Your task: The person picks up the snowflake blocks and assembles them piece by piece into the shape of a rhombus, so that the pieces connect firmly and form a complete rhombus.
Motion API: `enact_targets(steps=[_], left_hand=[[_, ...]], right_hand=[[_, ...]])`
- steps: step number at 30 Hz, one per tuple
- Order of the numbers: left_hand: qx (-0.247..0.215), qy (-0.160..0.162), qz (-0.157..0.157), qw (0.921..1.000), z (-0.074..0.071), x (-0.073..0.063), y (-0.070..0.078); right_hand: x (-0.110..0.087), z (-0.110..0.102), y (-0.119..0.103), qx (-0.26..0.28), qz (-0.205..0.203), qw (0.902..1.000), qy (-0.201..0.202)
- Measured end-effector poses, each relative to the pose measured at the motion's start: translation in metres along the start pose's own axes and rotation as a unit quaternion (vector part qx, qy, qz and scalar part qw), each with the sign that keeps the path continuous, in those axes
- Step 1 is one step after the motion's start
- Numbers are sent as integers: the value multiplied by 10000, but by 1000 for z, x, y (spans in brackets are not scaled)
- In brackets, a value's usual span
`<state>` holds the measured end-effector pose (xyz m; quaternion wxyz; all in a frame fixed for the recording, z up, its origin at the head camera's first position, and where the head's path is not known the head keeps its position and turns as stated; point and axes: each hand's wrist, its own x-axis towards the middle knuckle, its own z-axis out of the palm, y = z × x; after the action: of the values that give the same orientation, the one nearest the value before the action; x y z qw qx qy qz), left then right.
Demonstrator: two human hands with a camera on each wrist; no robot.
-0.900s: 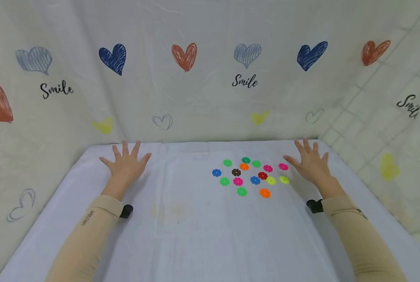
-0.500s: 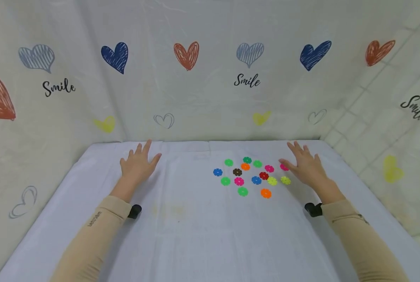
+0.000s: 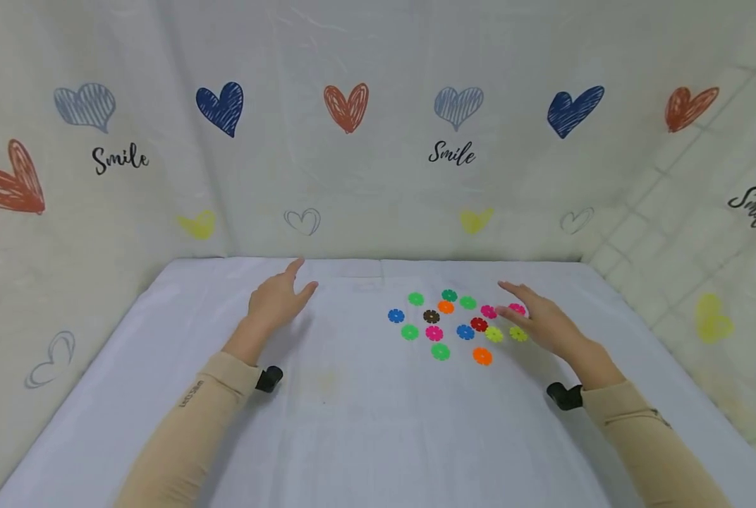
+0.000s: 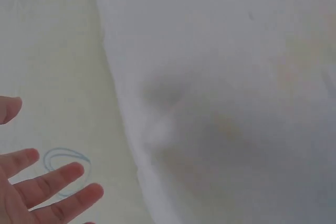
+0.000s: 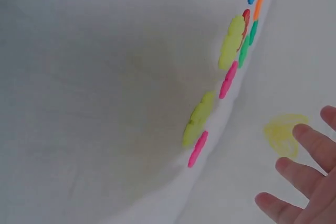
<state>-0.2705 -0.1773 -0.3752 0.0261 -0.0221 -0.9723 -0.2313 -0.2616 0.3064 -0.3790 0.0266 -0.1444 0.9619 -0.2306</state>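
When scanning from the left, met first a beige fabric sleeve [image 3: 187, 416] with a small black device [image 3: 270, 379] at the cuff, presumably placed there to face the fingers. Found beyond it the bare left hand [image 3: 276, 302], raised over the far part of the white, cloth-covered table [image 3: 359, 437]. Noted a wide grip with nothing in it, fingers [image 4: 73, 203] straight and spread. Took the soft shadow below as a sign of a hand off the cloth.

Came next, right of the table's middle and toward the far edge, upon a loose scatter of thin, round, notched, plastic-looking discs [image 3: 440, 351]. Saw a blue disc [image 3: 395, 316] leftmost, then a dark brown disc [image 3: 431, 316] among green, pink and orange ones, all flat, likely for being too thin to stand easily.

Reached last the bare right hand [image 3: 546, 326], poised beside the scatter's right end, near a bright pink disc [image 3: 517, 308]. Noted thumb well apart from fingers [image 5: 302, 176], another wide, unfilled grip, perhaps so spread to keep off the discs. Could not tell the exact height above them.
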Motion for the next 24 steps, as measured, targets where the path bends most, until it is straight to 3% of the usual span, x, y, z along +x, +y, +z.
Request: enact_targets(steps=[4,9,16,20,24], left_hand=[[-1008,-266,46,9945,4,4,5],[-2072,-524,140,9768,14,15,12],[-2770,-988,89,9557,35,30,25],[-3154,-1254,135,9405,43,32,34],[-3327,-1395,117,9326,50,31,43]], right_hand=[[-2,4,-4,132,-217,9997,3],[-6,6,-9,253,-345,9991,-33],[-3,7,-11,900,-279,9943,-492],[2,8,-8,1377,-352,9850,-978],[6,11,-6,1465,-251,9799,-1334]])
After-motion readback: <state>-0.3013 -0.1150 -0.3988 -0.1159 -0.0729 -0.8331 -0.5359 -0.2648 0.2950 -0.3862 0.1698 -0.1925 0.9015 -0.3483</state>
